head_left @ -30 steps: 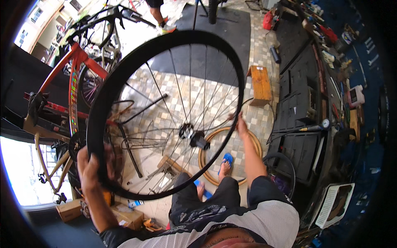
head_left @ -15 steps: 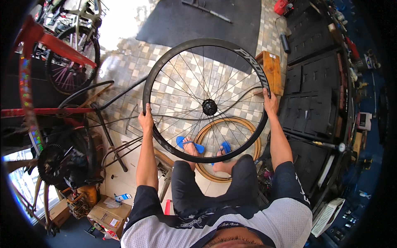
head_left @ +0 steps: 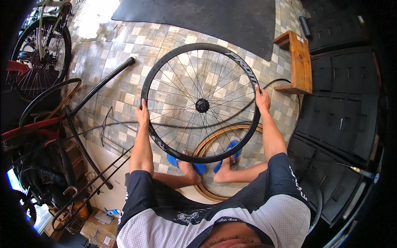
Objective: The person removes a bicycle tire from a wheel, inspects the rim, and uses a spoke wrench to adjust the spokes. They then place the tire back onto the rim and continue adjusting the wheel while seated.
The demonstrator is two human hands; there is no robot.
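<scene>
Bicycle wheel (head_left: 202,106) mid-scene, held above the tiled floor (head_left: 124,49). Far left, I see a bicycle (head_left: 37,63) cut off by the view's edge; near left, a cardboard box (head_left: 98,233), its contents hidden from me. The left hand (head_left: 142,115) pinches the rim, fingers mostly concealed behind; the wheel partly covers tan tires (head_left: 206,194); the right hand (head_left: 262,100) pinches opposite. I cannot see inside the black cabinets (head_left: 339,95), right.

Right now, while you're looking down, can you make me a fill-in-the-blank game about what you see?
1. The left hand and right hand hold a wheel whose rim is coloured ____.
2. The flip-flops are coloured ____.
3. Of left and right, the wooden bench stands on the picture's ____ side.

Missing words: black; blue; right.
</scene>
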